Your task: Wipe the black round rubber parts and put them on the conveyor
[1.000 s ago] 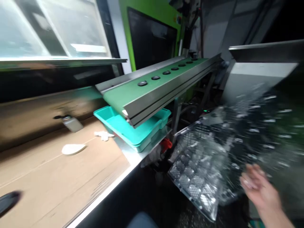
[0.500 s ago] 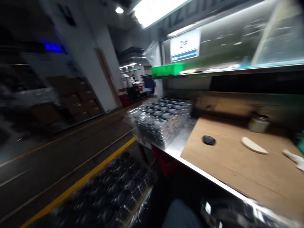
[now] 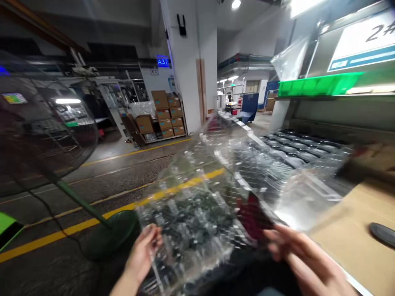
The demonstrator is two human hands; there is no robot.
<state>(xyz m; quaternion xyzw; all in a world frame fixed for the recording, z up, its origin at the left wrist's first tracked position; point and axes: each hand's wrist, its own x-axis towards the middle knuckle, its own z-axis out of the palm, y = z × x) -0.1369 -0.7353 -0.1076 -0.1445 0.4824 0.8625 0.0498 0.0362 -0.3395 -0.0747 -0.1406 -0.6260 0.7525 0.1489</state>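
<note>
A clear plastic moulded tray (image 3: 197, 209) is held up in front of me, tilted and blurred, and the floor shows through it. My left hand (image 3: 142, 253) is closed on its near left edge. At its right edge, the fingers of my right hand (image 3: 304, 257) are pinched, blurred by motion. Just beyond the tray stands a stack of clear trays (image 3: 327, 166) on the metal bench, with rows of black round parts (image 3: 291, 150) on top. A black round disc (image 3: 382, 234) lies on the cardboard sheet (image 3: 348, 216) to the right of my right hand.
A large fan with a green base (image 3: 114, 236) stands on the floor at the left, its cable trailing. A green bin (image 3: 317, 85) sits on the shelf above the bench. Yellow lines (image 3: 89, 222) run along the floor. Stacked cartons (image 3: 168, 117) stand near a white pillar (image 3: 197, 53).
My view has swung left. Both hands have come into view with a clear plastic tray between them; neither was visible before.
</note>
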